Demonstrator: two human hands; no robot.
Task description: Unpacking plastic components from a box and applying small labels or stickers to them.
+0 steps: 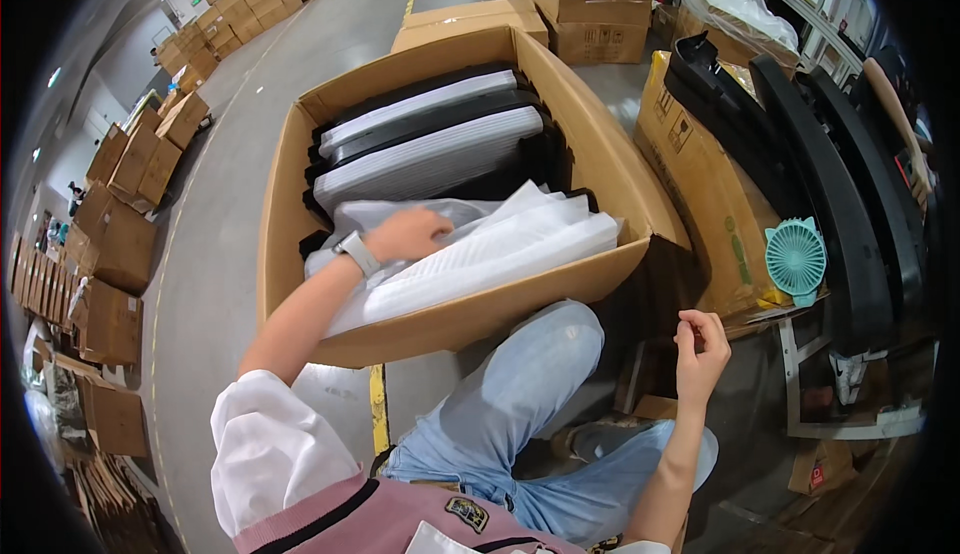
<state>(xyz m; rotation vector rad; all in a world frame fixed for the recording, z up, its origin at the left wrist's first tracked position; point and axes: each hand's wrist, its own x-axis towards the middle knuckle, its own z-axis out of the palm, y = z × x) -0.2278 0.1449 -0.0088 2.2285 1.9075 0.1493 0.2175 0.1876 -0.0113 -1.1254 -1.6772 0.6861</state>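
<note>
My left hand (408, 235), with a white watch on its wrist, reaches over the near rim of a large open cardboard box (480, 319). Its curled fingers close on a white foam sheet (500, 249) in the near part of the box. Behind the sheet stand several long black parts (420, 126) on edge, with ribbed white foam (435, 159) between them. To the right of the box and apart from it, my right hand (703, 349) is raised with bent fingers drawn in toward the thumb. Nothing shows in it.
At right, long curved black parts (815, 174) lean beside another carton (700, 169), near a turquoise fan (797, 259) and a metal frame (850, 432). More cartons (590, 19) stand beyond. A person's arm (893, 104) shows at far right. Stacked boxes (115, 239) line the left.
</note>
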